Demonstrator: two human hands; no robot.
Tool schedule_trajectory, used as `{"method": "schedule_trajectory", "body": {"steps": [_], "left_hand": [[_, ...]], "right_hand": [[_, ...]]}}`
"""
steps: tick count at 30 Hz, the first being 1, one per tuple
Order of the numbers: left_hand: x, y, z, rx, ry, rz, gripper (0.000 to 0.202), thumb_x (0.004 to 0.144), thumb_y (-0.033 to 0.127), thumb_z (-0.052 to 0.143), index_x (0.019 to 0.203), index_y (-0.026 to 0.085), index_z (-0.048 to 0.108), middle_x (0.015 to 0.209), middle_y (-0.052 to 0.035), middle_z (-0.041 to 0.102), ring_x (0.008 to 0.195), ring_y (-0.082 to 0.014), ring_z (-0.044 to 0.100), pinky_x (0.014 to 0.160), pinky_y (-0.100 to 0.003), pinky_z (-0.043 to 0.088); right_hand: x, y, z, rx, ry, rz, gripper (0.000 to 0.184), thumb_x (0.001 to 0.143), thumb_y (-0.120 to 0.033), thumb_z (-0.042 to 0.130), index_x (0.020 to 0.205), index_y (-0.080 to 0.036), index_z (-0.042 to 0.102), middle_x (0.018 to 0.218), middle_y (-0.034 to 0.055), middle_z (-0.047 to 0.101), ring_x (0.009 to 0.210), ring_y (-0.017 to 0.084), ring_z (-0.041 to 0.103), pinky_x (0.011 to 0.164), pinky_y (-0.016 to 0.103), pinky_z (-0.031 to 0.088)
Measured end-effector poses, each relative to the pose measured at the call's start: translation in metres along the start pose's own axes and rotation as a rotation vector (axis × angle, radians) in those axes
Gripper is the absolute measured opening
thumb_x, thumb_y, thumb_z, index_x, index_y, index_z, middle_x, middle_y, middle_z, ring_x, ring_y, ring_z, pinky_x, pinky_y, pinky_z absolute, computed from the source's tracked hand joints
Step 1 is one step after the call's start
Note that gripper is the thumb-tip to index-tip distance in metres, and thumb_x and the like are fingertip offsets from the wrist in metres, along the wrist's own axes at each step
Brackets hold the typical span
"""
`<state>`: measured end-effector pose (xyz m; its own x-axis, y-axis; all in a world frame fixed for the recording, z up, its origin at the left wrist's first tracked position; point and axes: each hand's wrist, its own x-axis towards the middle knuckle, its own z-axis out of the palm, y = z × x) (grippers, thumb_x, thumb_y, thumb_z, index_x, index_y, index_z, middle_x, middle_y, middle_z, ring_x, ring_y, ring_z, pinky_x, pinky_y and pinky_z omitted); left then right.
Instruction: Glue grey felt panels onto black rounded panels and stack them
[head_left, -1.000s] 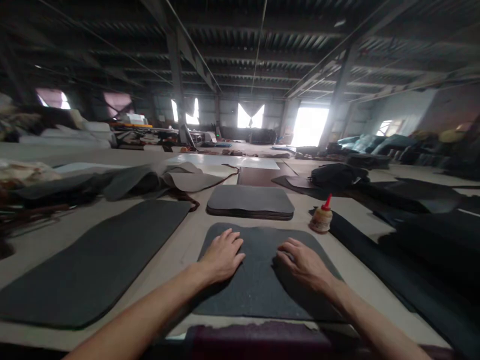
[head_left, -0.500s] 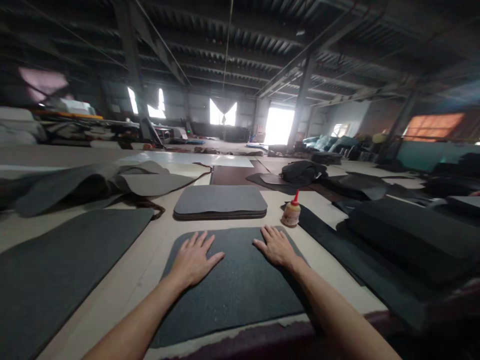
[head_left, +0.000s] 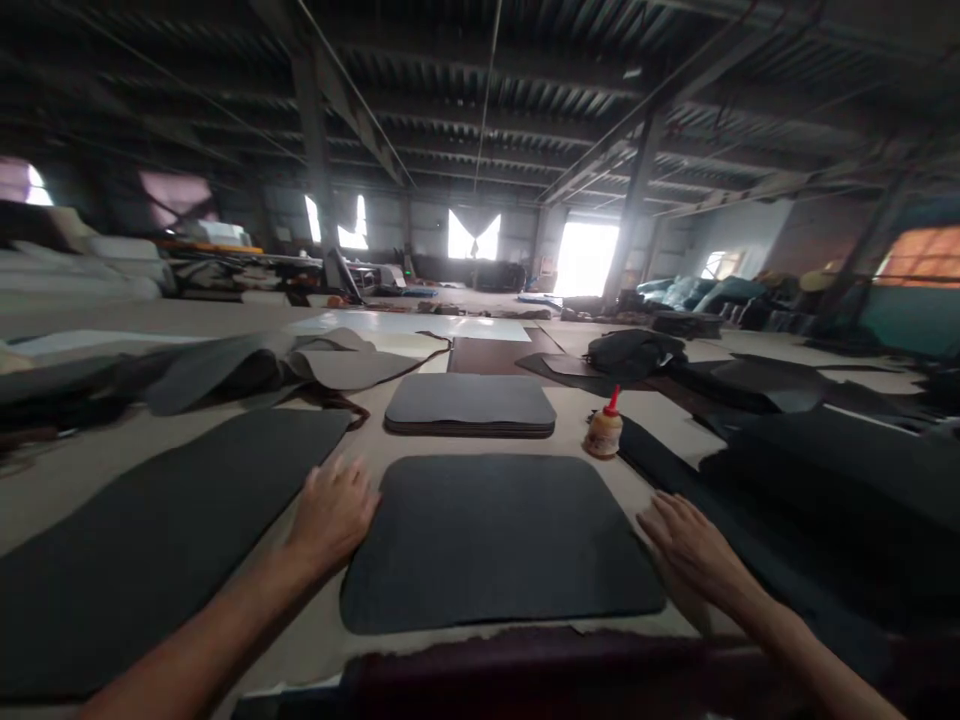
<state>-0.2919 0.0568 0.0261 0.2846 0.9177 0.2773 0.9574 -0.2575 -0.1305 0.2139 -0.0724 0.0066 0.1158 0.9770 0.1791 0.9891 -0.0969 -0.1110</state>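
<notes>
A dark grey pad with rounded corners lies flat on the table right in front of me. My left hand is at the pad's left edge, blurred by motion, fingers loosely extended. My right hand rests at the pad's right edge with its fingers spread and nothing in them. Behind the pad lies a stack of similar grey pads. A small glue bottle with a red cap stands to the right of that stack.
A long dark sheet lies on the table to the left. Dark sheets and piled material cover the right side. Loose grey and tan pieces lie further back. The table's front edge is near me.
Both hands have slid off the top of the pad outward to its left and right edges. The view has shifted slightly.
</notes>
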Motion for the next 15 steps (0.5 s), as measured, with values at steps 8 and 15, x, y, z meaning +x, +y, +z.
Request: {"method": "schedule_trajectory", "body": {"steps": [8,15], "left_hand": [[-0.092,0.035,-0.034,-0.323,-0.381,0.462,0.095,0.090,0.077,0.066,0.161,0.033,0.021,0.164,-0.0024,0.003,0.151,-0.0321,0.003,0.124,-0.061,0.011],[-0.129,0.020,-0.048,-0.284,-0.441,0.439,0.088,0.078,0.018,0.066,0.156,0.043,0.033,0.162,0.0053,0.015,0.149,-0.0309,0.017,0.124,-0.058,0.025]], "right_hand": [[-0.053,-0.062,-0.007,0.239,-0.313,-0.310,0.093,0.085,-0.068,0.062,0.160,-0.024,0.028,0.165,0.0091,0.015,0.154,0.035,0.013,0.126,0.060,0.010],[-0.075,-0.051,-0.017,0.198,-0.381,-0.339,0.068,0.082,-0.027,0.055,0.148,-0.041,0.048,0.157,-0.0020,0.037,0.148,0.035,0.033,0.120,0.058,0.034]]}}
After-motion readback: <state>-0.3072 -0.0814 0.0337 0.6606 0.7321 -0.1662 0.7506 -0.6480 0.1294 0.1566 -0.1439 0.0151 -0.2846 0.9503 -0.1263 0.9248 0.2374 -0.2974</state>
